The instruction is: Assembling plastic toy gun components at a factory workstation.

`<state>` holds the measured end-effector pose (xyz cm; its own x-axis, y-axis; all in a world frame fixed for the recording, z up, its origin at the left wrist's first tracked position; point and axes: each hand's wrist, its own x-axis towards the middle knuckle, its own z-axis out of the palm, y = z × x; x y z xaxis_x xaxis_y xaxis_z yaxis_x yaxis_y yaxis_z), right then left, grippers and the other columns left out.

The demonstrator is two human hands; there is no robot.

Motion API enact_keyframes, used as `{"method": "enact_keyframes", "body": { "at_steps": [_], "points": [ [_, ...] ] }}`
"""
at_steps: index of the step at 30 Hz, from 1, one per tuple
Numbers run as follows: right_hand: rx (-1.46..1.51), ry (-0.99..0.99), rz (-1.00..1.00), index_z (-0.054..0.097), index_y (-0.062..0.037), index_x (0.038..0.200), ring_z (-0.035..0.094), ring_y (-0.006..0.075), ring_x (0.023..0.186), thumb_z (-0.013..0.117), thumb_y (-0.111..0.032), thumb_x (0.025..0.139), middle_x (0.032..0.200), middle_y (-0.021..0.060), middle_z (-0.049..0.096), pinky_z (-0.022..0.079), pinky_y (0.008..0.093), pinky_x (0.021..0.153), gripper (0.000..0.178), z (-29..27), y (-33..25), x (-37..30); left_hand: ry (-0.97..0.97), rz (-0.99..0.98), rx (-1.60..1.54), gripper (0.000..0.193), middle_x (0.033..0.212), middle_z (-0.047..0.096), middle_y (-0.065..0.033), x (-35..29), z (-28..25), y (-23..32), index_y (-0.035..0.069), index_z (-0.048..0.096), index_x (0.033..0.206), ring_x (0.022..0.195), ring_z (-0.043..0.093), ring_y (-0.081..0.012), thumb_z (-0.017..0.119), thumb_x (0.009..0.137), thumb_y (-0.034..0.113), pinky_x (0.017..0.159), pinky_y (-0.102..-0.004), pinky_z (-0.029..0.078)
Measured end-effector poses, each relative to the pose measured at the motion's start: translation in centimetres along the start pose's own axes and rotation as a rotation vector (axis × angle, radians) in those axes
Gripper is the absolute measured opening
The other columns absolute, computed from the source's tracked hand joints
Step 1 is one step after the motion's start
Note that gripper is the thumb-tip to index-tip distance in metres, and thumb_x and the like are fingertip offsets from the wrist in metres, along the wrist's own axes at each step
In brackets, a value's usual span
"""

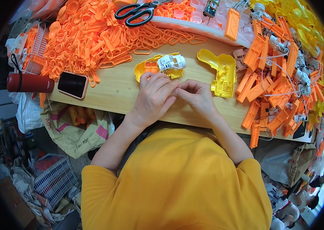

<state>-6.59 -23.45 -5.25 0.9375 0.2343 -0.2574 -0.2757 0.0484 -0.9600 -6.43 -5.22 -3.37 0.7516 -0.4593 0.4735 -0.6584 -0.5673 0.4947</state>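
On the table in front of me lies a yellow half shell of a toy gun [140, 69], with a white motor unit [171, 62] and an orange box-shaped part [151, 67] set in it. My left hand [154, 96] is at the shell's near edge, its fingers curled and closed, covering part of the shell. Just right of it, my right hand [197, 96] is closed in a pinch, thumb against fingertips. The fingertips of both hands meet; whatever they hold is too small or hidden to make out. A second yellow half shell [223, 71] rests inner side up, beyond my right hand.
Orange plastic parts [89, 38] are heaped at the far left, with black-handled scissors [135, 14] above them. A phone [72, 84] and a red flask [30, 83] sit at the left. Wired orange boxes [273, 84] pile up at the right, before yellow shells [300, 23].
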Motion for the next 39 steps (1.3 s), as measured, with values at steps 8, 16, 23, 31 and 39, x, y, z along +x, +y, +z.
{"method": "enact_keyframes", "body": {
  "at_steps": [8,16,23,31,39],
  "points": [
    [0.045,-0.022,0.009,0.070,0.0037,0.093,0.063,0.0084,0.077,0.071,-0.008,0.084,0.086,0.0060,0.070,0.050,0.0219,0.070,0.015,-0.4,0.5,0.3,-0.006,0.030,0.017,0.044,0.092,0.064,-0.0096,0.5,0.1,0.2,0.001,0.066,0.105,0.095,0.061,-0.0269,0.078,0.064,0.006,0.091,-0.0428,0.040],
    [0.084,0.066,-0.097,0.070,0.0048,0.093,0.061,0.0064,0.074,0.070,-0.008,0.084,0.082,0.0054,0.070,0.050,0.0215,0.068,0.015,0.5,0.4,0.1,0.035,0.013,0.034,0.044,0.093,0.064,-0.0090,0.3,0.3,-0.2,0.001,0.066,0.105,0.095,0.061,-0.0263,0.078,0.063,0.006,0.091,-0.0424,0.040],
    [-0.216,0.035,-0.047,0.072,0.0053,0.093,0.060,0.0061,0.071,0.074,-0.011,0.083,0.080,0.0055,0.071,0.050,0.0224,0.066,0.020,0.1,-0.5,-0.2,-0.017,0.038,0.053,0.044,0.092,0.064,-0.0083,0.1,0.0,-0.2,0.002,0.066,0.105,0.096,0.061,-0.0255,0.079,0.063,0.006,0.091,-0.0425,0.039],
    [0.104,0.078,-0.073,0.070,0.0033,0.087,0.058,0.0043,0.070,0.069,-0.006,0.082,0.078,0.0017,0.068,0.047,0.0193,0.063,0.011,0.5,1.2,-0.2,0.076,0.057,-0.015,0.045,0.091,0.064,-0.0089,-0.1,0.7,0.1,0.000,0.066,0.104,0.092,0.061,-0.0268,0.077,0.060,0.003,0.088,-0.0421,0.041],
    [0.055,0.111,-0.419,0.067,0.0037,0.099,0.060,0.0108,0.091,0.062,0.000,0.089,0.110,0.0098,0.062,0.050,0.0245,0.080,0.012,0.3,0.6,-0.3,0.057,0.019,0.026,0.044,0.093,0.060,-0.0067,1.4,-0.2,0.2,0.005,0.063,0.106,0.097,0.059,-0.0250,0.077,0.065,0.009,0.092,-0.0437,0.037]
  ]
}}
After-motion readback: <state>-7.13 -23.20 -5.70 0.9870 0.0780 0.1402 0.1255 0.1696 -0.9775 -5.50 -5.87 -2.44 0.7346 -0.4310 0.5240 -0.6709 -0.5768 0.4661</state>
